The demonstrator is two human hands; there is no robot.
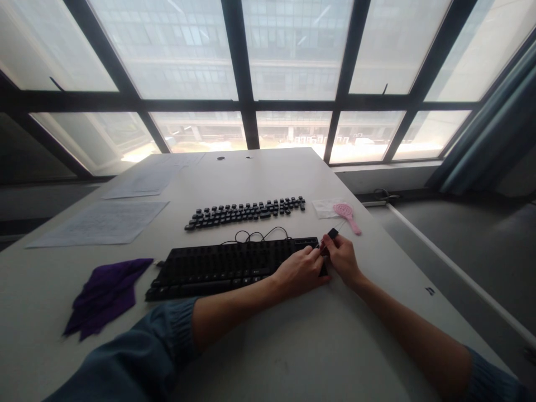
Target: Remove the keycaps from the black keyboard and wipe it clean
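Observation:
A black keyboard (218, 268) lies on the white table (293, 346), its keycaps off. Those keycaps (247, 212) sit in rows farther back. My left hand (299, 271) rests curled on the keyboard's right end, fingers bent onto its corner. My right hand (341, 257) is closed at that same corner, pinching a small black tool (332, 233) that sticks up from its fingertips. The two hands touch each other. The keyboard's cable (255, 234) loops behind it.
A purple cloth (106, 293) lies left of the keyboard. A pink brush (347, 215) rests on a small clear bag (324, 207) at the right. Paper sheets (100, 223) cover the left back. The table's right edge drops to a grey floor. Windows stand behind.

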